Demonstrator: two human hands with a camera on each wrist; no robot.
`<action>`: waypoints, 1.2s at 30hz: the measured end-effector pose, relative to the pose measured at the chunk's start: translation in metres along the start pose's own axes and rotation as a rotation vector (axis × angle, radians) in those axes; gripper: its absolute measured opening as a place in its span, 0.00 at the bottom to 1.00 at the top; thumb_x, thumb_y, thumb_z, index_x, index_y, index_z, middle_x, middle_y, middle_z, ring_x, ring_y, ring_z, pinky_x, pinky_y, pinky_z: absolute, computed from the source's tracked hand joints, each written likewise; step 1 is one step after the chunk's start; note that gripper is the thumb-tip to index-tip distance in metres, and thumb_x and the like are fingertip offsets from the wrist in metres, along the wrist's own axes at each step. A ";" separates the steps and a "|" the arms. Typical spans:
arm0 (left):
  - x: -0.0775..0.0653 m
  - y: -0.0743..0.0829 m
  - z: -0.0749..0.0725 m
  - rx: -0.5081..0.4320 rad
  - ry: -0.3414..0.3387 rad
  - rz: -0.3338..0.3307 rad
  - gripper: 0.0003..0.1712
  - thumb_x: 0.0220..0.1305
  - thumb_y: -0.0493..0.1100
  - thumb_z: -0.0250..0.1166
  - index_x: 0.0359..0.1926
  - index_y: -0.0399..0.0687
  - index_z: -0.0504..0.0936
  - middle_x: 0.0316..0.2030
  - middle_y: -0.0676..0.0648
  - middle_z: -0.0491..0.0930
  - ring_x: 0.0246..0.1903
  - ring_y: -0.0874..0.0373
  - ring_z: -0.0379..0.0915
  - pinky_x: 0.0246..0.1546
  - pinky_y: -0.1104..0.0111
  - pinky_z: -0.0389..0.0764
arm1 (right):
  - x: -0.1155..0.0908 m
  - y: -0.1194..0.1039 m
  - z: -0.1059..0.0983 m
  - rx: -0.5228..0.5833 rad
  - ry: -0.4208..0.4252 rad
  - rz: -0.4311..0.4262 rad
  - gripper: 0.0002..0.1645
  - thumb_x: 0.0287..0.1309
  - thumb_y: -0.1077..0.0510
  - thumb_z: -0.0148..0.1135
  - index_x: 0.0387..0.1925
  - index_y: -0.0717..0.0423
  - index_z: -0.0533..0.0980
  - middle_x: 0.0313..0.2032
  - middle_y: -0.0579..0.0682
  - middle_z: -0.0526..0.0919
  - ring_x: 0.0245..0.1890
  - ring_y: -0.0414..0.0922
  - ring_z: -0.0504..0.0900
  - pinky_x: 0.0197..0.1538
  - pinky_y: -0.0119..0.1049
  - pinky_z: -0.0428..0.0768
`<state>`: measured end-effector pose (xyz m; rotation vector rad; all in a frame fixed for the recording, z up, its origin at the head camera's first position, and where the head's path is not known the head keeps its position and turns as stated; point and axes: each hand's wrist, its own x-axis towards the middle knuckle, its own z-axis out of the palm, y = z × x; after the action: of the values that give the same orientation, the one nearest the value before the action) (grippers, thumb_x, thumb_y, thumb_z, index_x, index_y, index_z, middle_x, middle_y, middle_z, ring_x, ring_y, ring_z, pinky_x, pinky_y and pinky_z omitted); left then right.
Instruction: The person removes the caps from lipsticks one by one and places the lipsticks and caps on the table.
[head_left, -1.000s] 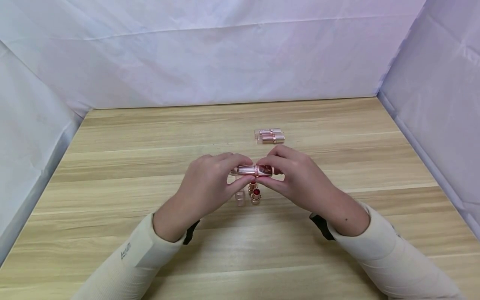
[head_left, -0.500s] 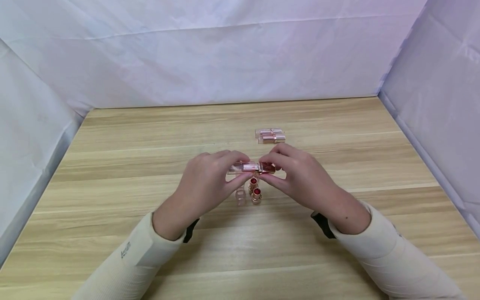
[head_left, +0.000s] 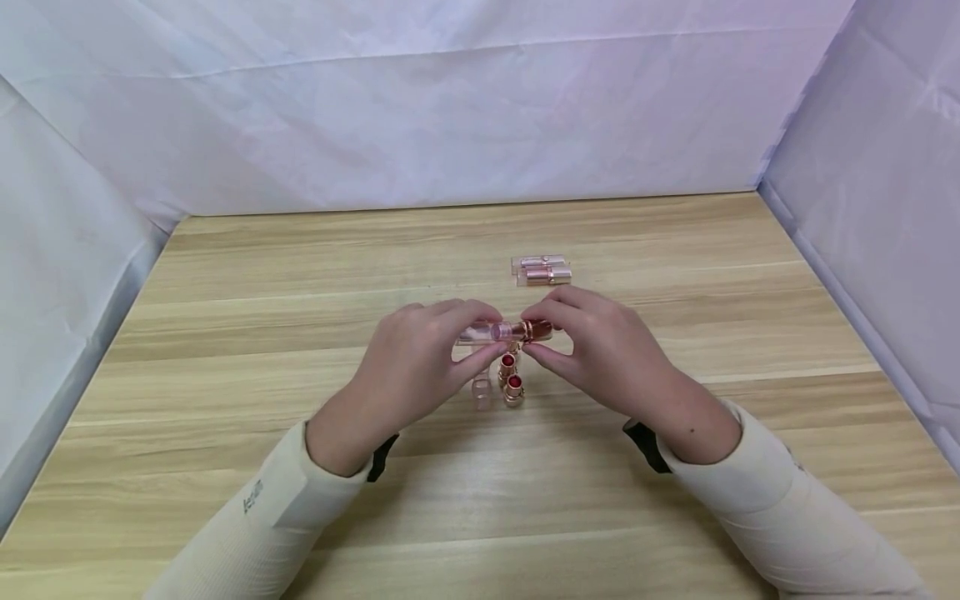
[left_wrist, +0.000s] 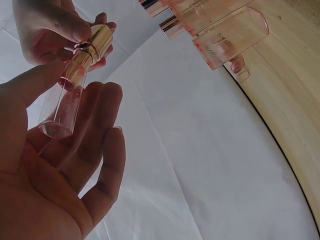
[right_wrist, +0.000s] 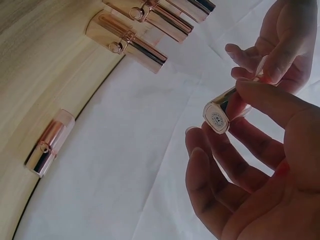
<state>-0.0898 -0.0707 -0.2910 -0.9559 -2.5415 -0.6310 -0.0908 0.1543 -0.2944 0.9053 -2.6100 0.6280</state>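
My left hand (head_left: 408, 362) pinches the clear cap (left_wrist: 59, 112), my right hand (head_left: 611, 354) the gold lipstick tube (left_wrist: 102, 39), above the bench (head_left: 225, 333); a slack pinch could drop either onto the uncapped lipsticks (head_left: 513, 389) nearby.

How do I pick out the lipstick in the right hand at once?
Look to the middle of the wooden table, where the left hand holds a clear cap. Facing it, the right hand pinches the lipstick. Unlike the red-tipped lipsticks standing on the table, it is held sideways in the air.
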 end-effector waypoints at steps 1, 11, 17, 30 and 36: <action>0.000 0.000 0.000 -0.002 0.003 0.003 0.15 0.59 0.50 0.74 0.45 0.51 0.86 0.39 0.53 0.89 0.31 0.62 0.85 0.27 0.67 0.79 | 0.000 0.000 0.000 0.000 0.000 0.003 0.14 0.51 0.54 0.77 0.41 0.51 0.84 0.37 0.45 0.85 0.36 0.40 0.85 0.37 0.37 0.82; 0.000 0.000 0.001 -0.007 0.016 0.044 0.16 0.59 0.50 0.74 0.46 0.51 0.86 0.40 0.53 0.89 0.33 0.61 0.86 0.30 0.65 0.80 | 0.000 0.002 0.000 -0.016 -0.030 0.026 0.15 0.52 0.54 0.76 0.42 0.51 0.84 0.38 0.46 0.85 0.36 0.42 0.84 0.36 0.38 0.81; 0.001 -0.001 -0.001 -0.024 0.020 0.049 0.16 0.59 0.49 0.74 0.46 0.50 0.85 0.41 0.52 0.89 0.31 0.61 0.85 0.30 0.66 0.81 | 0.001 0.005 0.002 -0.036 -0.059 0.057 0.15 0.51 0.54 0.77 0.41 0.51 0.85 0.37 0.46 0.82 0.31 0.41 0.78 0.30 0.34 0.76; 0.000 -0.002 -0.002 -0.014 0.071 -0.010 0.15 0.59 0.49 0.74 0.45 0.52 0.85 0.38 0.50 0.79 0.21 0.61 0.70 0.20 0.71 0.70 | 0.007 0.025 0.013 -0.040 -0.198 0.210 0.14 0.56 0.53 0.73 0.44 0.51 0.85 0.31 0.48 0.85 0.31 0.45 0.81 0.32 0.37 0.77; 0.000 -0.002 -0.001 -0.019 0.071 -0.016 0.15 0.58 0.50 0.75 0.45 0.52 0.86 0.36 0.50 0.78 0.22 0.61 0.72 0.21 0.71 0.71 | 0.007 0.032 0.016 -0.044 -0.287 0.256 0.14 0.57 0.52 0.73 0.44 0.51 0.85 0.31 0.46 0.85 0.30 0.42 0.80 0.32 0.37 0.77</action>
<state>-0.0912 -0.0726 -0.2907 -0.9041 -2.4872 -0.6831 -0.1189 0.1648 -0.3145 0.6973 -3.0165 0.5328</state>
